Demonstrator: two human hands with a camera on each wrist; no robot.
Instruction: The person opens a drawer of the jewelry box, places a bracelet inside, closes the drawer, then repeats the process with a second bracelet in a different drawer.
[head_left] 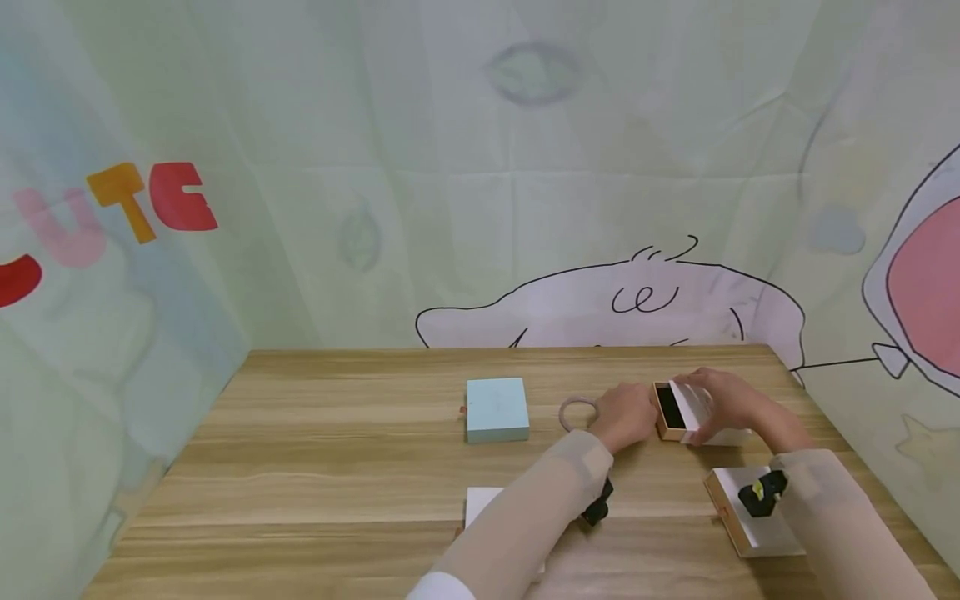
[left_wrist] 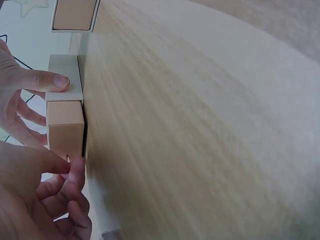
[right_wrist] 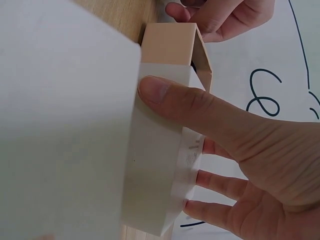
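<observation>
A small white drawer box (head_left: 697,406) lies at the back right of the table, its peach-coloured drawer (left_wrist: 65,125) pulled partly out with a dark inside. My right hand (head_left: 729,404) grips the white sleeve (right_wrist: 152,150), thumb on the near side and fingers on the opposite side. At the drawer's front end, my left hand (head_left: 626,415) pinches with thumb and fingertip where the edge has a small slot; the pinched part itself is hidden. A round bangle (head_left: 577,399) lies on the table just left of this hand.
A light blue box (head_left: 497,408) with a small orange tab stands left of the bangle. Another white box with a peach side (head_left: 756,525) sits nearer on the right, under my right forearm. My left sleeve partly covers a white box (head_left: 480,502). A patterned curtain (head_left: 375,167) hangs behind the table.
</observation>
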